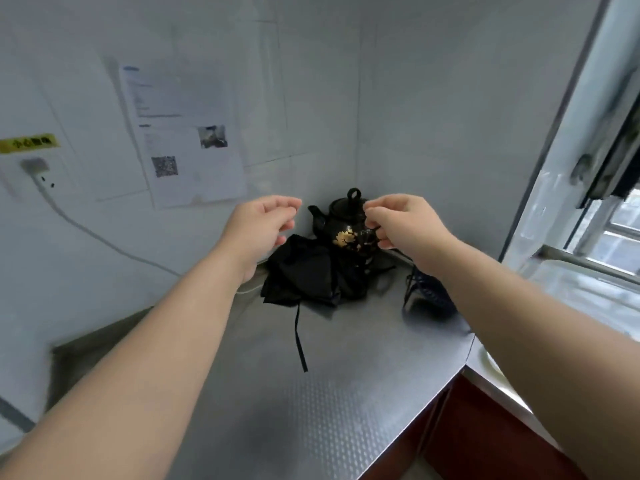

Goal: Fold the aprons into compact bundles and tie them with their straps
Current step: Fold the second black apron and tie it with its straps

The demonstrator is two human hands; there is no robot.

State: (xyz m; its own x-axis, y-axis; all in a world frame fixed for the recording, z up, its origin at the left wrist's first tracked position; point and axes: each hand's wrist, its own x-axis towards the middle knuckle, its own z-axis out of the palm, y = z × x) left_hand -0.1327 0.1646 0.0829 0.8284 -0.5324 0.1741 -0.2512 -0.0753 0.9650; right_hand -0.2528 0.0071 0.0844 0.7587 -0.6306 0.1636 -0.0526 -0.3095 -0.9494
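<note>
A crumpled black apron (304, 275) lies on the steel counter (311, 393) in the corner, one strap (298, 337) trailing toward me. A second dark bundle (429, 292) sits to its right, partly hidden by my right forearm. My left hand (263, 226) hovers above the black apron's left side with fingers loosely curled, holding nothing. My right hand (398, 223) is raised in front of the teapot and pinches a thin dark strap that runs down toward the second bundle.
A black teapot (346, 220) with a gold flower stands in the corner, right behind the aprons. A white cable (104, 240) runs down the left wall from a socket. A window (606, 220) and its sill are at the right; the counter edge drops off at the lower right.
</note>
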